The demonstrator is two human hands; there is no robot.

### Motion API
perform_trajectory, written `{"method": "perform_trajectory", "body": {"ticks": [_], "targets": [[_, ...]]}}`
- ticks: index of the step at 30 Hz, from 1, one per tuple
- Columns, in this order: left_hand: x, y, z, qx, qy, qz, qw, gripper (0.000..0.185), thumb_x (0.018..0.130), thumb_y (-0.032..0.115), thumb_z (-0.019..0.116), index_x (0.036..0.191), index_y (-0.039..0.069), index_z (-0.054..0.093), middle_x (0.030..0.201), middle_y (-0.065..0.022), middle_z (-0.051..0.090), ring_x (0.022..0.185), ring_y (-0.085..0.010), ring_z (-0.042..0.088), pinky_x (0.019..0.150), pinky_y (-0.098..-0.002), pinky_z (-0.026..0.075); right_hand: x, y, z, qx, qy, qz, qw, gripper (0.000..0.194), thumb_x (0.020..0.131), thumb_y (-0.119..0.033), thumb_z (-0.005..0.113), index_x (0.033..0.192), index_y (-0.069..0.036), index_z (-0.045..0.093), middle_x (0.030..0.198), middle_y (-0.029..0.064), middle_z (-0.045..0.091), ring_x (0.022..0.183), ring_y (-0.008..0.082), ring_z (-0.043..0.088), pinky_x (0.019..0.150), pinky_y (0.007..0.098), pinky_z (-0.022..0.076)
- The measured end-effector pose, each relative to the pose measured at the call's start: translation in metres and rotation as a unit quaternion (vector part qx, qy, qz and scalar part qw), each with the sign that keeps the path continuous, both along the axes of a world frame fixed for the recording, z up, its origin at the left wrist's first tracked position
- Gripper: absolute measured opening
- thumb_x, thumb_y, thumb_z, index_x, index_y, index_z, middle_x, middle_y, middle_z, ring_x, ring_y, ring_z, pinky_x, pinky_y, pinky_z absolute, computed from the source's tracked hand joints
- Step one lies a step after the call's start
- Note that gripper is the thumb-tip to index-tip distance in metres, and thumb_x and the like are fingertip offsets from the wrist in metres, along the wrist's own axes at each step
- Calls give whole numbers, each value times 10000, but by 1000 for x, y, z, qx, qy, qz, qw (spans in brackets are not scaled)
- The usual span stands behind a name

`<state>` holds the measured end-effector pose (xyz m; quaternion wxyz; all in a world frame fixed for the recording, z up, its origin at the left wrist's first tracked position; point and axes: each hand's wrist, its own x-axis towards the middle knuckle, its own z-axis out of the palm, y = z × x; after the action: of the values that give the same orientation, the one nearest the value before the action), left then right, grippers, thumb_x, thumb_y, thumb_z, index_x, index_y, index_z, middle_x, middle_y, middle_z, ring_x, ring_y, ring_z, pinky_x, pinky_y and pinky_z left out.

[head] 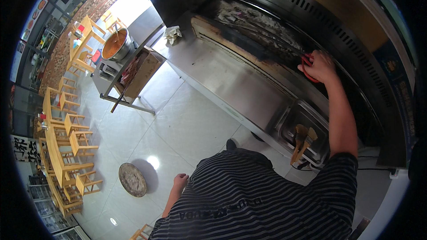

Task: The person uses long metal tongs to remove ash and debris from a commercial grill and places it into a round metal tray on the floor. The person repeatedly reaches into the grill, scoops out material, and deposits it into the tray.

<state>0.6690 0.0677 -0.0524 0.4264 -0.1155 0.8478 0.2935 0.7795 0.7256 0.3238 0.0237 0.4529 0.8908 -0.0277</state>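
My right hand [320, 66] grips the red handles of long metal fire tongs [307, 68]. Their dark arms [267, 34] reach into the trough of a charcoal grill [230, 35], where the tips lie among pale ash [257, 20]. A small pinkish spot shows in the ash near the tips. Low beside my body hangs my left hand [181, 180], its fingers curled and nothing visible in it. On the near end of the steel counter [230, 83] is a lidded steel tray [305, 115] with basting brushes [305, 136] lying across it.
Crumpled paper [172, 34] sits at the counter's far end. A metal cart [111, 96] holds a pot of reddish sauce [116, 45] and a cardboard box of skewers [140, 73]. A round stained object [132, 180] stands on the tiled floor. Wooden tables [55, 146] and stools [81, 143] line the left.
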Motion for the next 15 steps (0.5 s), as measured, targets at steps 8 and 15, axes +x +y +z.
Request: {"method": "perform_trajectory", "body": {"ticks": [8,15], "targets": [[7,0,13,-16,29,-78,996,388,759,249,692,1021,-32,639,956,-157,675,884,-239,649,782,-333,513,6,-7,-2,-33,-20,-25,999,619,680,-524,726,1000,-10,598,1061,136,603,1017,278,572,866,364,463],[-1,7,18,-3,30,-59,998,399,765,245,682,1052,-27,630,981,-160,669,878,-246,650,770,-333,514,-11,-5,-17,8,-7,-9,1000,617,687,-516,717,1027,-13,603,1044,140,616,996,292,591,864,382,468]]}}
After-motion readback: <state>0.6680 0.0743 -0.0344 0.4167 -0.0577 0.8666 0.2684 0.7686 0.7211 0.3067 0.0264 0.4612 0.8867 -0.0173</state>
